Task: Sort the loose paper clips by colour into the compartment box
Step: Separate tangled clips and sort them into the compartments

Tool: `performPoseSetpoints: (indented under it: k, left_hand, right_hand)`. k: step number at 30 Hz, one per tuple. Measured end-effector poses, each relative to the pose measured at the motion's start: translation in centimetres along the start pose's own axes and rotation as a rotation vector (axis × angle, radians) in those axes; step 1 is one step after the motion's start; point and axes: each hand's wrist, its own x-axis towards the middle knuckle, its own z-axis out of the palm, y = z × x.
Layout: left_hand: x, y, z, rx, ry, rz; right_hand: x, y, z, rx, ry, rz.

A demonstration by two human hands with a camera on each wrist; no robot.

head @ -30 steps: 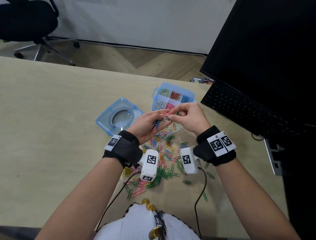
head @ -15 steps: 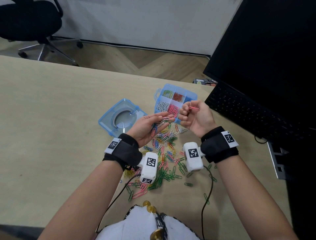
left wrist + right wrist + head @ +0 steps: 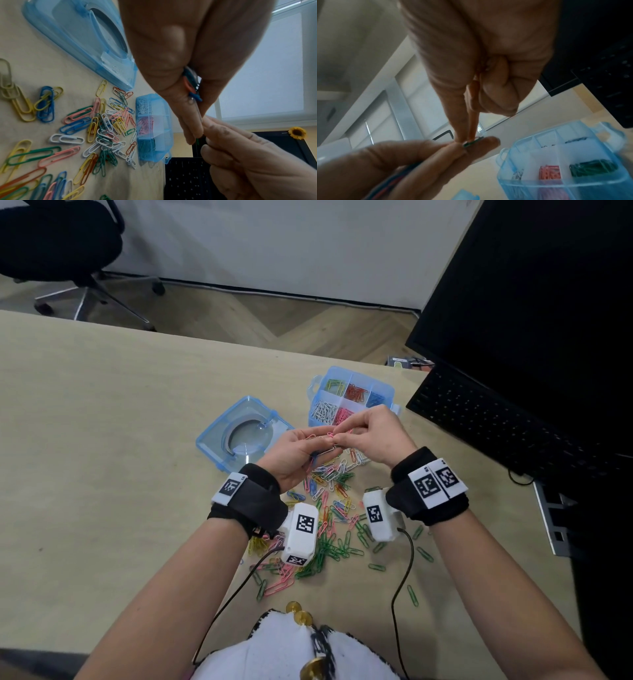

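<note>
My left hand is raised over the table and holds a small bunch of mixed paper clips between thumb and fingers. My right hand meets it fingertip to fingertip and pinches a clip at the end of that bunch. A pink clip shows between its thumb and curled fingers. The open blue compartment box stands just beyond the hands, with white, pink, red, blue, green and yellow-green clips in separate cells. The loose clip pile lies on the table below the wrists.
The box's blue lid lies flat left of the hands. A black keyboard and monitor stand to the right. Wrist camera cables trail over the near part of the pile. A black office chair is behind the table.
Half a second ago my right hand was lifted away toward the box with a pink clip. It has come back to the left hand's fingertips. The left hand stays raised with its bunch.
</note>
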Motion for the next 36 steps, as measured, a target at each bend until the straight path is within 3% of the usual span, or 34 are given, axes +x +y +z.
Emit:
performPoseSetpoints:
  k: [3, 8, 10, 13, 16, 23, 27, 32, 36]
  left_hand:
    - [0.0, 0.0, -0.1, 0.027, -0.019, -0.012]
    - [-0.4, 0.0, -0.6, 0.022, -0.049, -0.057]
    - [-0.4, 0.2, -0.7, -0.025, -0.045, -0.058]
    - [-0.3, 0.6, -1.0, -0.097, -0.022, -0.072]
    - [-0.1, 0.6, -1.3, -0.142, 0.018, -0.091]
    - [0.2, 0.3, -1.4, -0.191, 0.073, -0.118]
    - [0.1, 0.3, -1.3, -0.217, 0.073, -0.131]
    - [0.4, 0.2, -1.3, -0.282, 0.064, -0.124]
    - [0.4, 0.0, -1.1, -0.179, 0.077, -0.112]
  right_hand:
    - [0.0, -0.3, 0.1, -0.104, 0.050, -0.030]
    - [0.2, 0.0, 0.1, -0.057, -0.112, -0.016]
    - [0.7, 0.1, -0.1, 0.170, -0.133, 0.091]
    - [2.2, 1.4, -0.7, 0.738, -0.139, 0.357]
    - [3.9, 2.7, -0.8, 0.922, -0.110, 0.519]
    - [6.9, 1.3, -0.6, 0.727, 0.028, 0.508]
    - [7.1, 0.5, -1.7, 0.663, -0.038, 0.492]
    - [3.4, -0.4, -1.8, 0.404, -0.008, 0.255]
    - [0.2, -0.7, 0.1, -0.053, -0.027, 0.055]
